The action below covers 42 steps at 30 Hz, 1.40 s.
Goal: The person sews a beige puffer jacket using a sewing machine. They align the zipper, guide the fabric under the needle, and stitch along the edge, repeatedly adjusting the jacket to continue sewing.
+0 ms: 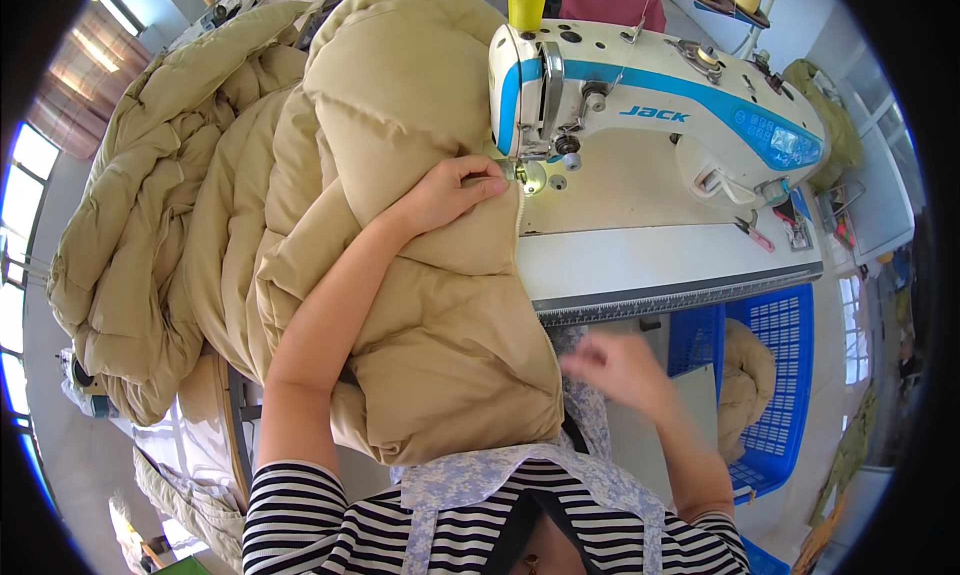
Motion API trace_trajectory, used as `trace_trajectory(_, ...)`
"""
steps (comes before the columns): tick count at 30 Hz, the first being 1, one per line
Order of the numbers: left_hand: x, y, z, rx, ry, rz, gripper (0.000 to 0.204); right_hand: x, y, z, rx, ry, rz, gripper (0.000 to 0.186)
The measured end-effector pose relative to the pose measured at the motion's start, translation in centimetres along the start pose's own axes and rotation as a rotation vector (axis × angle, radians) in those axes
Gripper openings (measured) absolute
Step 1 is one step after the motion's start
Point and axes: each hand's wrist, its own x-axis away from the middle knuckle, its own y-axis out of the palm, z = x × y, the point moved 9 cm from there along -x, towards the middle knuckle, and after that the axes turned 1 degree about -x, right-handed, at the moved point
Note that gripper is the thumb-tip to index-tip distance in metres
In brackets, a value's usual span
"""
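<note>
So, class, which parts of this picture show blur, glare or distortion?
Head view: the right hand is smeared, probably by motion, the left hand sharper; head view: the windows at far left are washed out and bend along the rim; head view: yellowish light glows around the needle plate.

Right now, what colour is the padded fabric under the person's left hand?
The padded fabric is plain tan; it shows best in the head view.

Touching puffy tan cloth by the sewing machine with left grip; holding blurry right grip near the cloth's edge.
</note>
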Motion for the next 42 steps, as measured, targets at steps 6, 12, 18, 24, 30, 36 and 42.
trace_trajectory(6, 0.4, -0.5, 4.3, 0.035, 0.077, -0.049, 0.020, -9.4, -3.7, -8.5, -0.609, -0.273, 0.292, 0.046)
trace_trajectory(12, 1.3, 2.2, 4.8, 0.003, 0.041, -0.095, 0.019, -5.1, -2.1, -4.1, -0.878, -0.090, -0.166, 0.023)
trace_trajectory(18, 1.9, 4.4, 5.5, -0.215, 0.260, 0.002, 0.019, -5.6, -9.1, -5.3, -0.392, -0.325, 0.506, 0.025)
trace_trajectory(24, 2.7, 4.1, 7.4, -0.347, 0.463, 0.110, 0.018, -7.1, -10.0, -9.0, -0.257, -0.534, 0.569, 0.016)
trace_trajectory(30, 2.7, 3.9, 6.9, -0.390, 0.391, 0.155, 0.019, -8.1, -9.0, -7.7, -0.462, -0.471, 0.661, 0.013)
trace_trajectory(36, 2.3, 3.5, 5.0, -0.383, 0.341, 0.160, 0.018, -10.1, -9.3, -7.2, -0.362, -0.441, 0.523, 0.009)
trace_trajectory(42, 1.4, 2.8, 5.5, -0.913, 0.253, 0.200, 0.020, -14.2, -9.2, -8.1, 0.203, -0.336, 0.715, 0.015)
